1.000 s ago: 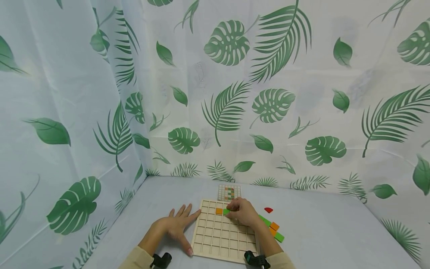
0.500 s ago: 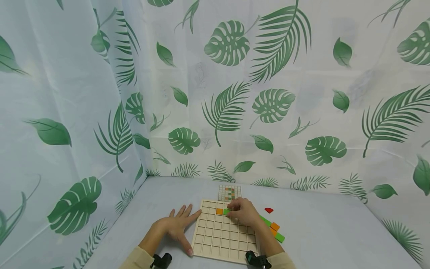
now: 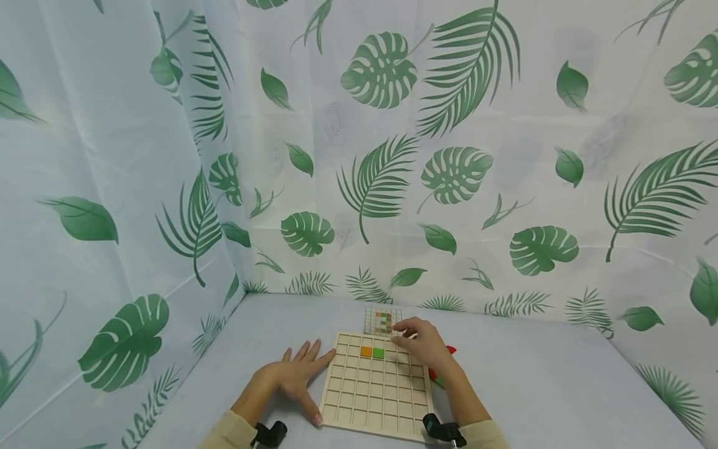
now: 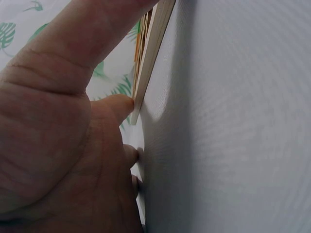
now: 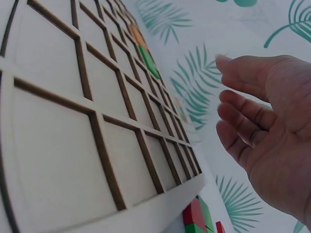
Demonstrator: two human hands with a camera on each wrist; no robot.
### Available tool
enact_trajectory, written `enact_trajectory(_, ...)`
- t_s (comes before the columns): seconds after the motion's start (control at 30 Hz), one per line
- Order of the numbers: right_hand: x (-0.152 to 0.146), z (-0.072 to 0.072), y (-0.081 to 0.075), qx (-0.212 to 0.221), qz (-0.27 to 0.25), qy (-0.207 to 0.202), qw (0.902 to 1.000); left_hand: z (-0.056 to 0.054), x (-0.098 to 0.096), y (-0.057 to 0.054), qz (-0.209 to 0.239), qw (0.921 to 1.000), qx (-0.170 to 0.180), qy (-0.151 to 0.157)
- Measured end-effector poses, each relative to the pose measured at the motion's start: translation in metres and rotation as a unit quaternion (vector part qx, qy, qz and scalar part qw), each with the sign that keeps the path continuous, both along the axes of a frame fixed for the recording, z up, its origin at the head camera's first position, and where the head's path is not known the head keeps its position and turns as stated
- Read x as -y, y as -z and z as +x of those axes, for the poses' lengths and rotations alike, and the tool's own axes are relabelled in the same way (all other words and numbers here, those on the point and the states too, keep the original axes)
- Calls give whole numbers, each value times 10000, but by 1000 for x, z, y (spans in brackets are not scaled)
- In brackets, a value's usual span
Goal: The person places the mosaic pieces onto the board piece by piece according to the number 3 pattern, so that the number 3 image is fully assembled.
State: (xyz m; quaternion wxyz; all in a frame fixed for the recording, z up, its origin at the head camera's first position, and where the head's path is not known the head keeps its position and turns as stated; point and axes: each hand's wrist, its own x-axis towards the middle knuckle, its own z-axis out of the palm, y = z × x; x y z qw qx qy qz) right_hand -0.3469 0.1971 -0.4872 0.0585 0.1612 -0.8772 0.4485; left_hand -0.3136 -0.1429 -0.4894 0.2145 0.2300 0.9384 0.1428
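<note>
A pale wooden grid board [image 3: 370, 393] lies on the table, with an orange square tile [image 3: 366, 352] and a green square tile [image 3: 378, 353] side by side in its cells near the far edge. My left hand [image 3: 294, 377] is spread beside the board's left edge, the thumb and index fingertip touching it. In the left wrist view the thumb and fingers meet the board's side [image 4: 154, 53]. Above the far right part of the board hovers my right hand [image 3: 424, 343], fingers relaxed and a little bent. The right wrist view shows nothing between its fingers [image 5: 238, 109].
Behind the board lies a small pattern card [image 3: 384, 321] with coloured squares. Red and green pieces [image 3: 437, 378] lie to the right, partly hidden by the right arm; a red piece [image 3: 451, 350] shows farther back. Leaf-printed curtains [image 3: 348, 156] stand behind and at the left.
My right hand has left the green tile and moved right and slightly up. The green tile now shows whole in its cell. The left hand has stayed put.
</note>
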Motion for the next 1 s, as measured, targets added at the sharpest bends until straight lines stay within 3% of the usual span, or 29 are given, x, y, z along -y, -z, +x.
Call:
enact_trajectory(0.5,-29,4,-7,21,152,491,9987,0,0,1,63,10000,-52,-3)
enact_trajectory(1.0,-58,-2,2,107,203,769,9968,1,-1,0,21,10000,-35,-30)
